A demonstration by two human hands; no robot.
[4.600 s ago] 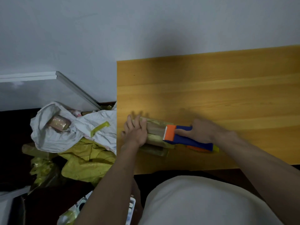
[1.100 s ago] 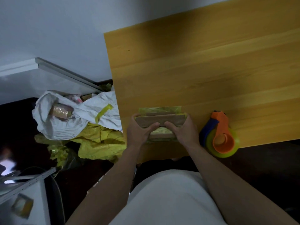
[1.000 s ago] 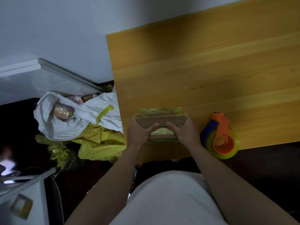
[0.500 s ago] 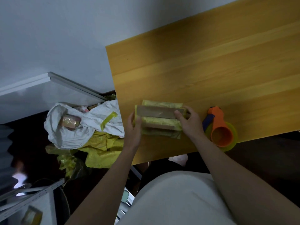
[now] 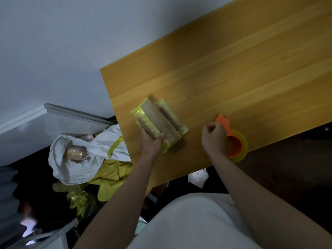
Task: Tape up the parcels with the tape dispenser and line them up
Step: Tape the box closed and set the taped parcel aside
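Table (image 5: 233, 69): wood top, fills the upper right of frame, against a pale wall (image 5: 62, 42); near edge runs diagonally lower centre to right.

Floor pile, left of the table: white bag (image 5: 75, 164) with another wrapped parcel (image 5: 74, 154) showing inside it, yellow wrap (image 5: 111, 178) under it. Dim room, dark floor.

Parcels (image 5: 159, 121): yellow-wrapped bundle with brown tape strips, centre frame near the table's left edge, lying skewed. Left hand (image 5: 150, 143) grips its near end, thumb over the top.

Dispenser (image 5: 233, 141): orange, yellow-green roll, on the table near the front edge, right of the bundle. Right hand (image 5: 213, 137) just beside it, fingers loosely curled, holding nothing.

Progress, as a judgement: this bundle looks taped and is being positioned. At least the bagged parcel is left; no line-up is visible on the table.
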